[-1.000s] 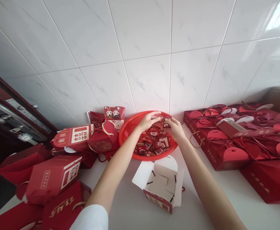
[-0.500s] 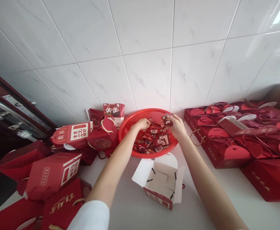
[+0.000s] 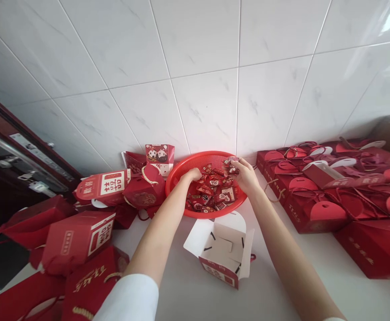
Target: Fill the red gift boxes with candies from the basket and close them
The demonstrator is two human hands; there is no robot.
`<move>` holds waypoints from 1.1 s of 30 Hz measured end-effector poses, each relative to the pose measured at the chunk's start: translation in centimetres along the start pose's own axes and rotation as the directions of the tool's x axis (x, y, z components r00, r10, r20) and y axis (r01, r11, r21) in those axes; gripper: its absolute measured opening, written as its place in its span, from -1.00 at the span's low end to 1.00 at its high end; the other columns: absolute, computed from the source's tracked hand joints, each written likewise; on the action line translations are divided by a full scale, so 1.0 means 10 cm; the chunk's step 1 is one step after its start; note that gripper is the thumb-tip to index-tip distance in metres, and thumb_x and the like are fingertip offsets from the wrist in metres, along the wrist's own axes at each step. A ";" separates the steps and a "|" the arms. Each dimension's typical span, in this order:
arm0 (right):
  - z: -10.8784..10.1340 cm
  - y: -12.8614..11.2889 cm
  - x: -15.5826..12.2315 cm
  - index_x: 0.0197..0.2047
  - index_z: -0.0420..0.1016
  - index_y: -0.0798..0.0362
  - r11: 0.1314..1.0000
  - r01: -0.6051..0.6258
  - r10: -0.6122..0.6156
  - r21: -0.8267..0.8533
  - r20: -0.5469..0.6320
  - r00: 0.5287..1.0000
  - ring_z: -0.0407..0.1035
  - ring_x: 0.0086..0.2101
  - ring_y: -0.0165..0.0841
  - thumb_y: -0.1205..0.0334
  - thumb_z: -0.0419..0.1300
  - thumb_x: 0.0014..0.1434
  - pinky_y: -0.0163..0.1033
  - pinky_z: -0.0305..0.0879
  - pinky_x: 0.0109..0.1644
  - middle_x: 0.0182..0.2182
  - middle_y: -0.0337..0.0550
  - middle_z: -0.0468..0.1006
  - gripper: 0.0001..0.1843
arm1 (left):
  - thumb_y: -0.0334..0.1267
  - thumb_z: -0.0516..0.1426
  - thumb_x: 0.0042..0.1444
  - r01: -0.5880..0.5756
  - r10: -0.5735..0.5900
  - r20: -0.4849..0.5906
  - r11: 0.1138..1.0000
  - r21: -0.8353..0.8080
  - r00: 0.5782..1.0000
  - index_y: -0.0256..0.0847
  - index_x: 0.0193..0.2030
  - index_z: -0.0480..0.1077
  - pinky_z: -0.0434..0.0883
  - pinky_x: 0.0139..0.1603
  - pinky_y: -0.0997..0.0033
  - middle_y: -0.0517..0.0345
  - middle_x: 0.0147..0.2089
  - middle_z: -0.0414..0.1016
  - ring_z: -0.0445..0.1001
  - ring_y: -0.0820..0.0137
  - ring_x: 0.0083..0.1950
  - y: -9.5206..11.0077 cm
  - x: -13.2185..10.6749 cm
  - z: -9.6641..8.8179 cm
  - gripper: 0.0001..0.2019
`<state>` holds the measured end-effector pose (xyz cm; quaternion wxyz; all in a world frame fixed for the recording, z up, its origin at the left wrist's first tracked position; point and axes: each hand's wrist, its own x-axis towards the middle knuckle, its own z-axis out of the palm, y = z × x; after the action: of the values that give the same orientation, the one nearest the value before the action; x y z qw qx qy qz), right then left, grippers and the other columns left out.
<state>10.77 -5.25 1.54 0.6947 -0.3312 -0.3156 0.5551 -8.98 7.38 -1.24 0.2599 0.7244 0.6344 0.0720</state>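
Note:
A round red plastic basket [image 3: 178, 176] against the tiled wall holds several small red candy packets [image 3: 215, 191]. My left hand [image 3: 190, 174] reaches into its left side with fingers curled down among the packets; what it grips is hidden. My right hand [image 3: 244, 174] is over the basket's right rim, closed on a small red candy packet [image 3: 231, 166]. An open red gift box [image 3: 223, 254] with white flaps spread stands on the white counter just in front of the basket, between my forearms.
Rows of closed red gift boxes [image 3: 315, 196] with rope handles fill the counter at right. More red boxes and bags [image 3: 81, 236] are piled at left, some on their sides. A dark door frame [image 3: 10, 151] stands far left.
My left hand has drawn back from the middle of the basket to its left side and dipped into the packets. My right hand has lifted a packet near the right rim.

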 end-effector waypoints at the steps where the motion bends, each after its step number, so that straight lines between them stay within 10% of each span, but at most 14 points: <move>1: 0.00 0.00 0.00 -0.40 0.51 0.01 1.000 0.000 0.000 0.004 0.006 1.000 0.50 -0.36 -0.32 0.18 0.39 -0.19 -0.24 0.41 -0.33 -0.39 -0.25 0.58 -0.76 | -0.13 0.15 0.31 0.015 -0.015 0.012 1.000 0.012 1.000 -0.23 0.15 0.39 0.51 0.04 0.08 -0.02 0.15 0.44 0.49 0.21 0.06 0.00 0.00 0.00 -0.66; 8: 0.00 0.01 0.02 -0.40 0.51 0.01 1.000 -0.001 0.000 0.006 0.016 1.000 0.51 -0.36 -0.31 0.19 0.39 -0.20 -0.25 0.42 -0.33 -0.37 -0.24 0.58 -0.77 | -0.13 0.21 0.25 0.068 -0.077 0.073 0.990 0.123 0.994 -0.30 -0.07 0.47 0.50 -0.02 0.14 0.04 -0.06 0.53 0.53 0.28 -0.06 0.07 -0.04 0.01 -0.74; 15: 0.00 0.01 0.01 -0.40 0.52 0.01 1.000 -0.004 0.004 -0.006 0.015 1.000 0.50 -0.37 -0.34 0.20 0.39 -0.19 -0.27 0.39 -0.36 -0.37 -0.24 0.59 -0.78 | -0.32 0.40 -0.27 -0.041 0.039 0.030 0.995 0.093 0.999 -0.17 -0.67 0.30 0.38 -0.24 0.37 0.23 -0.59 0.38 0.50 0.23 -0.28 0.18 -0.10 0.06 -0.69; 33: 0.00 -0.02 -0.01 -0.23 0.50 -0.02 1.000 -0.027 0.027 0.008 -0.044 0.999 0.50 -0.39 -0.35 0.26 0.38 -0.18 -0.27 0.37 -0.38 -0.31 -0.24 0.64 -0.64 | -0.13 0.11 0.08 -0.322 0.233 -0.257 0.861 -0.394 0.938 -0.18 -0.56 0.24 0.30 -0.30 0.41 0.22 -0.51 0.38 0.37 0.41 -0.41 0.28 -0.14 -0.07 -0.73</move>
<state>10.91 -5.37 1.69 0.6952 -0.3449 -0.2936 0.5582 -7.08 6.13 0.97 0.3348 0.7221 0.5140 0.3197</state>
